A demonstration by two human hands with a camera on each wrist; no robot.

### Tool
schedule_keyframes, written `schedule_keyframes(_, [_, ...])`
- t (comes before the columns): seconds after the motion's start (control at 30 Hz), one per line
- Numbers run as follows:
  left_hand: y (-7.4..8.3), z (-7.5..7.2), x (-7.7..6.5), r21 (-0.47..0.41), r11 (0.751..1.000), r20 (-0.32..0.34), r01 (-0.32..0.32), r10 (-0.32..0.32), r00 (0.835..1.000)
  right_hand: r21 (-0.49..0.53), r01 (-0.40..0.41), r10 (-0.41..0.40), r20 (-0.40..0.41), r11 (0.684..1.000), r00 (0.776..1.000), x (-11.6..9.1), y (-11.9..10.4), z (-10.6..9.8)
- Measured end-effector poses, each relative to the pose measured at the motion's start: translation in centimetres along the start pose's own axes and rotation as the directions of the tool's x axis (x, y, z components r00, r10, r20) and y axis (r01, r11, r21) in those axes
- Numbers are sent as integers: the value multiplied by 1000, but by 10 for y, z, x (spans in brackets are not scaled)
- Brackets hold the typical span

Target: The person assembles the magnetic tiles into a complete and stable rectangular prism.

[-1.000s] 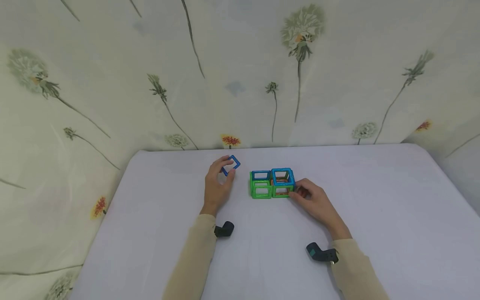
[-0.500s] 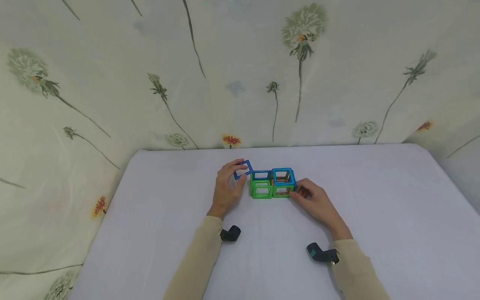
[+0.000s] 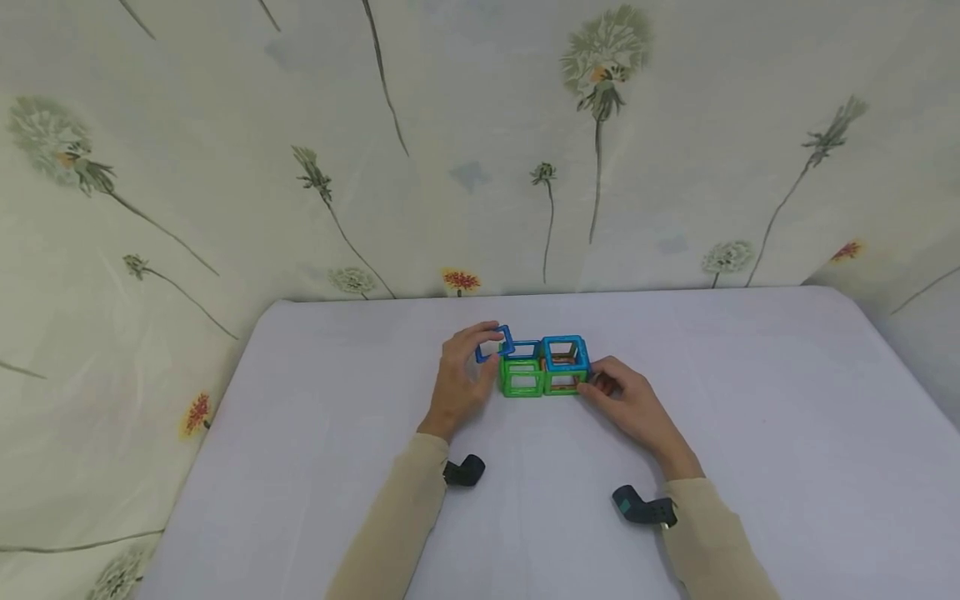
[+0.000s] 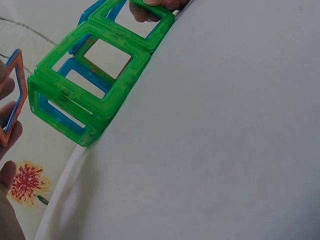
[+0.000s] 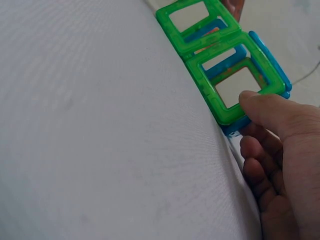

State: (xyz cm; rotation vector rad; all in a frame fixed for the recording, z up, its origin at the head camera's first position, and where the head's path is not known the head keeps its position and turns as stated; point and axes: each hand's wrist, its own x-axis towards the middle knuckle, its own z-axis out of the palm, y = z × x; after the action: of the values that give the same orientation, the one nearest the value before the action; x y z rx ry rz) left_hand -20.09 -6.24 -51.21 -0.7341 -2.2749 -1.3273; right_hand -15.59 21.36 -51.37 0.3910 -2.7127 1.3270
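A two-cube frame of square magnetic tiles (image 3: 543, 384), green at the front with blue parts, stands on the table. Its right cube carries a blue tile (image 3: 566, 367) on top. Between thumb and fingers, my left hand (image 3: 461, 382) holds a loose square magnetic tile (image 3: 507, 342), blue in the head view and orange on the side facing the left wrist camera. That tile is raised at the left cube's upper left edge; whether it touches is unclear. My right hand (image 3: 628, 402) pinches the frame's right end, its thumb (image 5: 260, 106) on the green front tile.
A white cloth covers the table (image 3: 547, 500). Behind it hangs a flower-patterned cloth (image 3: 480, 167), meeting the table's back edge. Black cameras sit on the left wrist (image 3: 468, 470) and right wrist (image 3: 637, 505).
My left hand has moved right and slightly toward me, bringing the loose magnetic tile up to the left cube. My right hand and the tile frame have stayed put.
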Motion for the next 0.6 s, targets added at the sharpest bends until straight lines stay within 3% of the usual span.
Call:
schedule_keyframes(0.2, [4,4,0,15,998,29,-57,56,998,0,-7,7,4,1000,1000,0,0,1])
schedule_keyframes(0.6, [7,6,1,21,997,68,-75,74,995,-3,-18,18,-8,1000,1000,0,-2,0])
